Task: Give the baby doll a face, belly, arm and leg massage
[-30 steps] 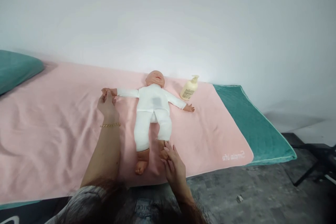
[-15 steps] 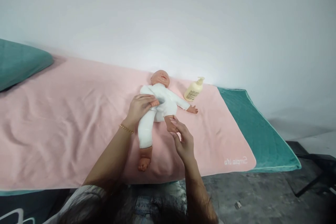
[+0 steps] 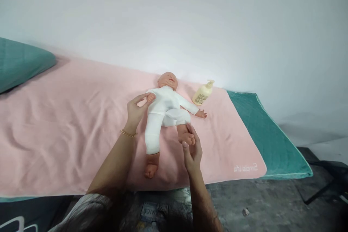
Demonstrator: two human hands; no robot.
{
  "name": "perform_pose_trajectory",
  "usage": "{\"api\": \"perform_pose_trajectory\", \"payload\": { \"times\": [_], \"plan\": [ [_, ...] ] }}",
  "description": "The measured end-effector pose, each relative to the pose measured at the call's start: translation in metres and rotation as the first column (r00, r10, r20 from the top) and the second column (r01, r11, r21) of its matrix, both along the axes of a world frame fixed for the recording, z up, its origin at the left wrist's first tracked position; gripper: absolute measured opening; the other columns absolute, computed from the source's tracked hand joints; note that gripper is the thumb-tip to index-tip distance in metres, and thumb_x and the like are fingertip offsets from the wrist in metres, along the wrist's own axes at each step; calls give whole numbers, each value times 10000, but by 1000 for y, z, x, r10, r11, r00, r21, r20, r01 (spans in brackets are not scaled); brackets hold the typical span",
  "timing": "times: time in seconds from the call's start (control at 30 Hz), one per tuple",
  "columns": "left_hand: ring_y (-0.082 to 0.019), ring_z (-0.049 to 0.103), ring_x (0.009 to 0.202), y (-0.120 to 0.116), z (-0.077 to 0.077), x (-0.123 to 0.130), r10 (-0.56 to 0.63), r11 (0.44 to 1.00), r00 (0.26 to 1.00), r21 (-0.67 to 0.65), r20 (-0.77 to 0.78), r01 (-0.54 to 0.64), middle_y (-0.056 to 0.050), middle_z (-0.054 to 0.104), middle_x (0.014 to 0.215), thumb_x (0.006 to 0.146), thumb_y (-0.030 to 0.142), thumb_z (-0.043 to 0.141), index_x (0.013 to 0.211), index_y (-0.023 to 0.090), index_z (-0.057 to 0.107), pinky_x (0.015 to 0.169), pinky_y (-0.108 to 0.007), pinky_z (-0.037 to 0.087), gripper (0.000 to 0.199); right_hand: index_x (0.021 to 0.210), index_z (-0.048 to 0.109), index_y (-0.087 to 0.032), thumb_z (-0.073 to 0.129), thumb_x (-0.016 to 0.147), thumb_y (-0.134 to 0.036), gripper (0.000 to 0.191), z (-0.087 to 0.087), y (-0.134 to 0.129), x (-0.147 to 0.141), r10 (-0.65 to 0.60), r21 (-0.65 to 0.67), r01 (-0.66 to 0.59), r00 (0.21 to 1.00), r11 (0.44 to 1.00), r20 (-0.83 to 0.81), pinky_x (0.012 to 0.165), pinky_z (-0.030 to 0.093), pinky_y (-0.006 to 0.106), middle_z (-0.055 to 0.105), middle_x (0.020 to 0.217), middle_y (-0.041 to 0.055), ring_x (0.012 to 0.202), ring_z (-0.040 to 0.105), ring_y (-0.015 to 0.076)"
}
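A baby doll [image 3: 163,100] with a white cloth body lies on its back on a pink blanket [image 3: 89,116], head toward the wall. My left hand [image 3: 136,110] is closed around the doll's hand [image 3: 151,97] on the left side, thumb and fingers on either side of it. On the right, my right hand [image 3: 194,148] grips the doll's bent leg by its bare foot [image 3: 187,137], the thumb near the toes. The doll's other leg [image 3: 152,134] stretches straight toward me. Its other arm [image 3: 190,106] lies out to the right, untouched.
A cream pump bottle [image 3: 202,94] stands by the wall, right of the doll. A green pillow [image 3: 24,63] lies at far left. The green bed cover [image 3: 272,137] shows at the right end, with a dark metal frame [image 3: 323,181] beyond it.
My left hand has moved the doll's arm outward, from across its belly to its left-hand side. My right hand has shifted slightly right and down with the foot, lowering the bent leg.
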State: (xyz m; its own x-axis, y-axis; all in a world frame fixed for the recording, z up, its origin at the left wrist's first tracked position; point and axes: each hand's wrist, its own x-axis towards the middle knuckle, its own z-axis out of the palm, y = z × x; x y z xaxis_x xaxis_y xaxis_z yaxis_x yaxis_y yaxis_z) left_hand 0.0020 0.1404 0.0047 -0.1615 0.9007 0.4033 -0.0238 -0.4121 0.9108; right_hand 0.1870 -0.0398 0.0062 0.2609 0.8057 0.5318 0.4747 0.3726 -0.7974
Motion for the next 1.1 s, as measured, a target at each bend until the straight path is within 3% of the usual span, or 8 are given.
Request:
{"api": "perform_pose_trajectory", "payload": {
  "times": [0.1,0.2,0.33,0.43,0.63,0.8,0.97,1.1],
  "plan": [
    [-232,676,1043,6,0,-6,44,998,979,-54,199,-34,-83,735,1089,736,330,786,1045,176,736,972,-389,523,348,1473,427,-237,511,966,-322,521,-8,-9,2,21,27,-22,999,999,47,1142,406,531,494,1491,104,1403,441,279],
    [-209,667,1049,13,-3,-14,144,987,921,-125,361,-105,-87,718,1092,730,295,790,1031,170,719,973,-356,515,333,1485,403,-289,533,943,-249,559,-17,-16,5,117,43,-128,972,991,205,1143,404,539,432,1540,69,1433,392,278],
    [-185,651,1039,18,-9,-23,247,946,869,-300,430,-120,-84,702,1069,737,333,796,1044,171,711,899,-302,524,358,1513,350,-325,560,927,-189,637,-30,-28,5,184,46,-219,899,975,397,1128,428,533,296,1609,31,1465,325,279],
    [-165,647,1032,19,-13,-28,269,932,848,-344,456,-110,-69,693,1068,735,336,804,1042,184,716,850,-250,525,354,1521,345,-301,550,938,-202,625,-44,-39,2,197,29,-238,861,971,468,1109,449,530,297,1604,50,1463,321,289],
    [-110,657,1007,21,-17,-34,320,897,723,-441,612,-24,-31,664,1032,838,238,735,970,207,686,888,-209,528,144,1534,317,-275,488,956,-145,617,-76,-59,-3,120,-3,-139,843,990,525,1064,483,554,379,1552,89,1461,295,298],
    [-107,662,993,29,-24,-39,388,863,631,-506,671,8,-45,649,1024,951,173,574,947,202,607,920,-243,548,44,1535,323,-249,494,972,-161,594,-88,-62,-13,3,34,-26,832,999,555,1041,517,501,446,1506,119,1433,361,294],
    [-114,660,979,35,-32,-40,402,857,629,-515,665,-3,-34,632,956,961,83,487,920,194,566,907,-257,556,143,1526,346,-260,501,982,-175,572,-90,-61,-18,-30,39,10,822,999,568,1031,535,446,458,1502,113,1391,449,272],
    [-109,642,936,33,-34,-37,337,899,714,-435,614,-51,-24,616,899,973,109,485,935,173,546,940,-290,531,96,1529,336,-278,488,982,-160,580,-90,-61,-19,-11,22,0,852,1000,524,1049,522,433,418,1531,93,1390,454,257]
  ]
}}
